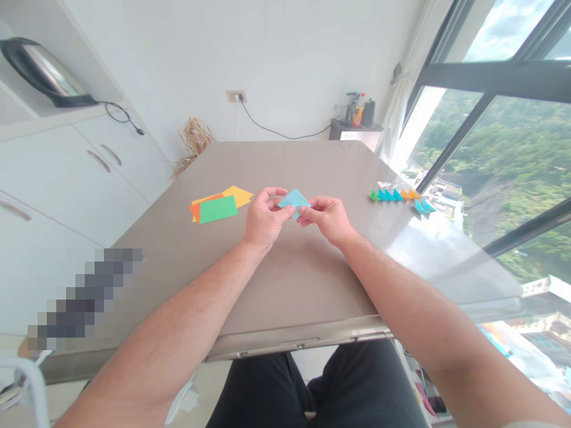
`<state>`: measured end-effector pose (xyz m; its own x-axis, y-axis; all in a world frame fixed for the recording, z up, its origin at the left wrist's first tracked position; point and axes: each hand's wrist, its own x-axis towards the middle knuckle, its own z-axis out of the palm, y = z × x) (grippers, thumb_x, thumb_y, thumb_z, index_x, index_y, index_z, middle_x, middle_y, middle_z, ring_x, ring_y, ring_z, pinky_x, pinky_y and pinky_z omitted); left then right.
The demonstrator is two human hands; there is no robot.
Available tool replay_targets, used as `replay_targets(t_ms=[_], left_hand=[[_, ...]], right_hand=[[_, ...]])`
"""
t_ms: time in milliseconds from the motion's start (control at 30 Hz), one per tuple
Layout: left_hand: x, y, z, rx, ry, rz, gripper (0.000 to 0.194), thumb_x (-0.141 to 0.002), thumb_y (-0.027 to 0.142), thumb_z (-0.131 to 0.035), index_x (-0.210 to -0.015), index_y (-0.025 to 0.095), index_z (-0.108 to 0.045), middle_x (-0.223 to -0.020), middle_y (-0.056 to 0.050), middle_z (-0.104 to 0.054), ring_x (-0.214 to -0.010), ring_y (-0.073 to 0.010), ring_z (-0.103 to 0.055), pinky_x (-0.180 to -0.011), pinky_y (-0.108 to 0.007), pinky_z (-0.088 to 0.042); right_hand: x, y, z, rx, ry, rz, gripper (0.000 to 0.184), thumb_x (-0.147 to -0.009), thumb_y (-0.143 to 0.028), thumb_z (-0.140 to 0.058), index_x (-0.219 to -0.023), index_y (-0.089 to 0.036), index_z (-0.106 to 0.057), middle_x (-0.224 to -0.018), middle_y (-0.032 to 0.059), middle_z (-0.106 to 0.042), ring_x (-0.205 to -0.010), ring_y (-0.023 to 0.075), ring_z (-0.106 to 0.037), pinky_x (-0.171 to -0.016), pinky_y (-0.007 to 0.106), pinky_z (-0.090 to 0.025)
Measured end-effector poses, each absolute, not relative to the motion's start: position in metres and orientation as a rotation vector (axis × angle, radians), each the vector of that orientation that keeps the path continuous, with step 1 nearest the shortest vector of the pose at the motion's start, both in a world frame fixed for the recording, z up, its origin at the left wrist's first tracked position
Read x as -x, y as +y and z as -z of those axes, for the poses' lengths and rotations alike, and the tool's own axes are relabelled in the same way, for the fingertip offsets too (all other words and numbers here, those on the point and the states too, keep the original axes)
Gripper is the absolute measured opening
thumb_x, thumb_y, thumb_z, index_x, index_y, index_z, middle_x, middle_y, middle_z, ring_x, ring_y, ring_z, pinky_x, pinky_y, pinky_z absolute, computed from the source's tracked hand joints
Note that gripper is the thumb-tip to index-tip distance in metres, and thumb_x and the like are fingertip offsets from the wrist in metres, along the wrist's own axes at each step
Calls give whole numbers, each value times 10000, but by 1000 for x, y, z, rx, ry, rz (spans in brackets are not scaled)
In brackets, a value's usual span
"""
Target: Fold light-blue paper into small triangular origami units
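Between my two hands, above the middle of the table, is a small light-blue folded paper [294,197] with a triangular top and a point below. My left hand [265,217] grips its left side, the thumb lying across the front. On the other side, my right hand [329,217] pinches the lower right edge between thumb and fingers. Left of my hands lie loose coloured sheets: a green sheet [218,210] on top, with orange and yellow paper [238,195] partly under it.
A row of small folded paper boats [389,195] in green, blue and orange stands on the table [285,163] at the right, with bigger blue folded pieces [423,207] beside it. A blurred-out dark object [84,300] covers the table's left edge. A window is at the right.
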<state>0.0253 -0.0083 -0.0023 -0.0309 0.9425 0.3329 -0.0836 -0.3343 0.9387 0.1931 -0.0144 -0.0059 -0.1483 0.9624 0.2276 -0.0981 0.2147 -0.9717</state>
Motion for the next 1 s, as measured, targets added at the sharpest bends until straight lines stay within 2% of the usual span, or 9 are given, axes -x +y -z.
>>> replay_targets(t_ms=[267, 500, 1000], left_hand=[[-25, -9, 0, -1352, 983, -1534, 444, -637, 219, -812, -1039, 200, -623, -798, 5, -732, -657, -137, -659, -664, -281, -552], [-27, -9, 0, -1371, 1004, -1549, 436, -644, 238, -805, -1037, 200, -619, -803, -4, -738, -657, -147, -674, -682, -310, -585], [-26, -10, 1, -1378, 977, -1501, 491, -637, 260, -867, -1051, 200, -609, -815, -3, -751, -676, -146, -688, -668, -295, -594]], right_hand=[[-192, -18, 0, 872, -1312, -1245, 358, -667, -512, -868, -753, -184, -755, -711, 48, -749, -708, 180, -693, -705, 334, -591], [-192, -17, 0, 916, -1319, -1182, 326, -694, -474, -857, -765, -183, -726, -674, 31, -732, -626, 161, -681, -661, 322, -587], [-187, -20, -2, 974, -1343, -1092, 241, -691, -351, -823, -734, -194, -646, -632, 2, -705, -606, 149, -663, -633, 299, -553]])
